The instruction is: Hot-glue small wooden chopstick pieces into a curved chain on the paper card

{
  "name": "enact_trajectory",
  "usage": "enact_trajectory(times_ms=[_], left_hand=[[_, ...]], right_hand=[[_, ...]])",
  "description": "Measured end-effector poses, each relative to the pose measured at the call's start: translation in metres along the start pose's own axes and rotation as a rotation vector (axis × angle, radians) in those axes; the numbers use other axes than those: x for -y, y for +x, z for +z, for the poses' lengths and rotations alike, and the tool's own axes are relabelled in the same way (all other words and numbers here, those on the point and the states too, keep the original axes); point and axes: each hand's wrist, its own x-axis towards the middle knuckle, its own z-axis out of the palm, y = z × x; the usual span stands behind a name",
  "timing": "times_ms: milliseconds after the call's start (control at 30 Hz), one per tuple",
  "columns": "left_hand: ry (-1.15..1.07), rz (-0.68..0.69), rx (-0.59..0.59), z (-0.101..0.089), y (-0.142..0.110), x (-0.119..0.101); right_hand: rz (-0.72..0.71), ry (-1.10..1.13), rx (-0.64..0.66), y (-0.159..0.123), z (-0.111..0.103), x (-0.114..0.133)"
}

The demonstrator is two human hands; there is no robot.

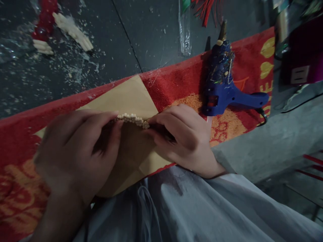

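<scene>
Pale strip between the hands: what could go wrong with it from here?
1. The pale strip is pinched at both visible ends by the left hand and right hand; uneven pulling might bend or break it.
2. The glue gun lies close beside the right hand, so a sideways move could knock it.

On the dark tabletop (101, 15) I see pale crumbs scattered around a bundle of cream sticks (73, 32), with a glossy red item (46, 22) near it. Farther along I make out a clear plastic sleeve (185, 40) and some red strands (205, 13). A blue glue gun (217, 95) lies on the red towel (174, 80), nozzle pointing away from me, handle toward the yellow hearts (267, 47). Past the towel I find a dark purple object (314, 50) bearing a pale label (299, 74), and red bars (311, 169) lower down.
</scene>
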Motion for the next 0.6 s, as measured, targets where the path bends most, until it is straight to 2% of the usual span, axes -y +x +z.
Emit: enact_trajectory(times_ms=[433, 600], left_hand=[[0.013, -0.008, -0.005, -0.0019, 0.0000, -0.0013], [0.023, 0.017, 0.038, -0.0038, -0.0001, -0.0011]], right_hand=[[-0.028, -0.001, -0.005, 0.0001, -0.0001, -0.0003], [-0.011, -0.001, 0.010, -0.0001, 0.0002, 0.0001]])
